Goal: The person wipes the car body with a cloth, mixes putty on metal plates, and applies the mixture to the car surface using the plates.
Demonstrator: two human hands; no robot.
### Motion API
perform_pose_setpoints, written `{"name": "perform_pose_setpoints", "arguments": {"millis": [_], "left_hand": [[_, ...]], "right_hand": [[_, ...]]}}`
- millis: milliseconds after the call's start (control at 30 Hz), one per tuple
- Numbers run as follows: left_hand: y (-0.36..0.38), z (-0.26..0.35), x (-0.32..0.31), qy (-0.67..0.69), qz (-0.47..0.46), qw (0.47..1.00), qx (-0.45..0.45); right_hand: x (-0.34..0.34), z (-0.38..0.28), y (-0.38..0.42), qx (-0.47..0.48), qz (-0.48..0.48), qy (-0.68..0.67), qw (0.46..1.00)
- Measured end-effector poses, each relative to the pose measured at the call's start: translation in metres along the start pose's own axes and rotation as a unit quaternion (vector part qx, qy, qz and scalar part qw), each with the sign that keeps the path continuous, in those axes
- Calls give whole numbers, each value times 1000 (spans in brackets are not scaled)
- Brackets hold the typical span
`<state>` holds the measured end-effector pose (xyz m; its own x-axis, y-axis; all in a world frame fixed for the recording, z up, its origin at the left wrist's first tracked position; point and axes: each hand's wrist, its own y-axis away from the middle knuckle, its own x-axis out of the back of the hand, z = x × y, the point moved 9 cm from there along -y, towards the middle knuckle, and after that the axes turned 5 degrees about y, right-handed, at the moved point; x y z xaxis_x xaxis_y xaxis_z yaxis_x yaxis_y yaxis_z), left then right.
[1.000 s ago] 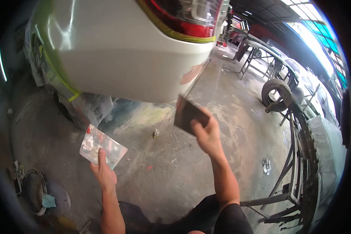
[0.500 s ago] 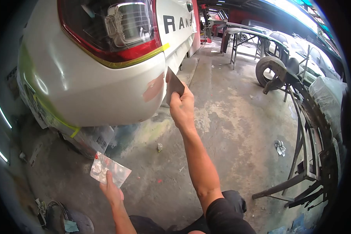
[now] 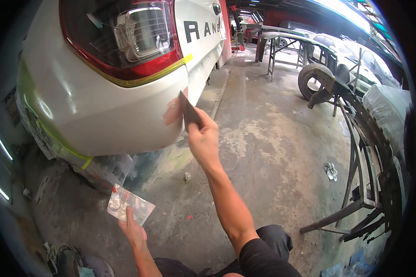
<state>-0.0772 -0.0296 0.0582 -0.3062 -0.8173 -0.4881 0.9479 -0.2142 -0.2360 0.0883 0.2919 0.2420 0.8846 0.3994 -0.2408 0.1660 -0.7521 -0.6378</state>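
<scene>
Against the glossy white bumper (image 3: 106,115), the right hand (image 3: 203,141) pinches a thin dark flat spreader (image 3: 187,112); the left hand (image 3: 133,231) grips a shiny metal plate (image 3: 130,206).

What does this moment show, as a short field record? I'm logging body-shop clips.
Setting: workshop, concrete floor
Vehicle: white bumper with a pinkish filler patch
Right hand: holds a dark spreader, its edge at the patch
Left hand: holds a shiny mixing board, low, clear of the bumper
Masking: yellow tape under the tail light

bare forearms, black sleeve (image 3: 259,251), dark trousers (image 3: 277,237)
</scene>
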Motion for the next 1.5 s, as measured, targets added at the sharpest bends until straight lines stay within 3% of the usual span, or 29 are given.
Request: {"name": "perform_pose_setpoints", "arguments": {"millis": [133,233,333,533,633,667,800,1133,1200,1333,1500], "left_hand": [[1,-2,1,-9,8,1000,20],[1,-1,1,-13,4,1000,13],[1,0,1,-11,2,1000,8],[5,6,-3,-5,9,1000,26],[7,9,-3,1,12,1000,28],[7,10,-4,5,11,1000,24],[6,10,1,9,19,999,41],[6,19,18,11,50,998,44],[9,22,16,26,74,995,57],[3,9,19,120,31,988,95],[4,10,2,208,26,970,123]], "right_hand": [[16,7,-7,-105,4,-76,992],[10,8,-22,-11,10,-16,1000],[4,13,-27,12,30,4,999],[-14,-10,-3,2,35,6,999],[-26,-26,14,67,67,88,992],[-30,-38,21,28,62,88,994],[-49,-50,44,86,114,181,973],[-95,-59,76,108,142,312,933],[-101,-58,82,115,128,328,929],[-106,-54,99,140,82,315,935],[-62,-43,115,103,-54,147,982]]}}
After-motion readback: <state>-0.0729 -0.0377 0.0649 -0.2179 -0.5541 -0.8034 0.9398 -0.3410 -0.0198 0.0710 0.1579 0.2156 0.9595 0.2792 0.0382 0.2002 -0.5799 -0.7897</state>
